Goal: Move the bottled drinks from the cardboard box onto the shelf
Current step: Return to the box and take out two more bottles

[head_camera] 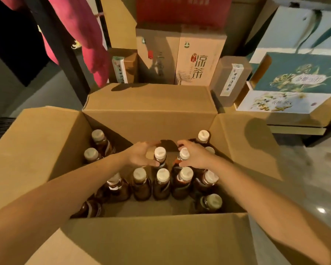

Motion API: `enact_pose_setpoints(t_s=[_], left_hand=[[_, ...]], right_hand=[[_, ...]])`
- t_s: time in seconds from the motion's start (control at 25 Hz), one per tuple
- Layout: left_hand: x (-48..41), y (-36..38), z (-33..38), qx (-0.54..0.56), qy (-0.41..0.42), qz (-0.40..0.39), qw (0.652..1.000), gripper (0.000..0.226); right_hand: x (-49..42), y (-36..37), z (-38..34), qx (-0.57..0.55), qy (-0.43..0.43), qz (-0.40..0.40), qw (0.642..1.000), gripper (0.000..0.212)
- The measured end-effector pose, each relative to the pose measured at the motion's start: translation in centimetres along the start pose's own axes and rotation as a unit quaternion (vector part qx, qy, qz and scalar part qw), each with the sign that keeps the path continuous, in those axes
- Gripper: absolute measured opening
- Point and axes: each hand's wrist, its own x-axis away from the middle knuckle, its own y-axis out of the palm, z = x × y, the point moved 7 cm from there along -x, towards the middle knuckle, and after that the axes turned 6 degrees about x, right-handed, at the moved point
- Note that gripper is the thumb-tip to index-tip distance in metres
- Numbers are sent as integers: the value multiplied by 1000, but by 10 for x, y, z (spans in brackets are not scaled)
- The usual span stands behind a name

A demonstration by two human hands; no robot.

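An open cardboard box [149, 115] stands below me with its flaps spread. Inside stand several brown bottled drinks with white caps. My left hand [141, 154] curls around the neck of one bottle [159, 153] near the middle of the box, fingers behind it and thumb in front. My right hand [194, 155] curls the same way around the neighbouring bottle [184, 153]. Both bottles stand upright among the others. More bottles stand at the back left [97, 135], back right [203, 135] and in the front row [163, 175]. No shelf surface is clearly visible.
Behind the box are stacked tea cartons [198, 58], a translucent boxed pack [230, 79] and teal flowered gift boxes [294, 77] on a low platform. A dark metal post [59, 44] and pink cloth [80, 31] hang at the left. Glossy floor [314, 178] lies to the right.
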Motion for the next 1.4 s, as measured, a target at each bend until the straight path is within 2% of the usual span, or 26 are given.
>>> enact_pose_setpoints(t_s=[0.16, 0.24, 0.68, 0.88, 0.96, 1.04, 1.16, 1.28, 1.4], left_hand=[[-11, 15, -8, 105, 35, -34, 993, 44], [-14, 20, -7, 120, 57, -47, 990, 37], [-22, 22, -7, 166, 83, -23, 982, 26], [-11, 9, -10, 217, 58, -7, 974, 22], [5, -8, -10, 245, 49, 14, 968, 31], [27, -29, -4, 290, 50, 47, 955, 34], [68, -65, 15, 363, 44, 140, 920, 27], [113, -95, 36, 381, 51, 266, 884, 31], [169, -126, 45, 387, 54, 396, 831, 34]], right_hand=[[-13, 7, 14, -55, 28, 10, 998, 54], [-14, 13, 18, -117, 41, 25, 992, 53], [-18, 20, 15, -187, 28, -11, 982, 45], [-20, 21, 14, -251, 53, -9, 966, 51], [-16, 13, 2, -293, 45, 5, 955, 55], [-9, 0, -15, -337, 32, 25, 941, 52], [12, -26, -59, -375, -23, 49, 925, 28], [30, -58, -110, -374, -81, 72, 921, 39], [49, -92, -168, -351, -165, 93, 917, 42]])
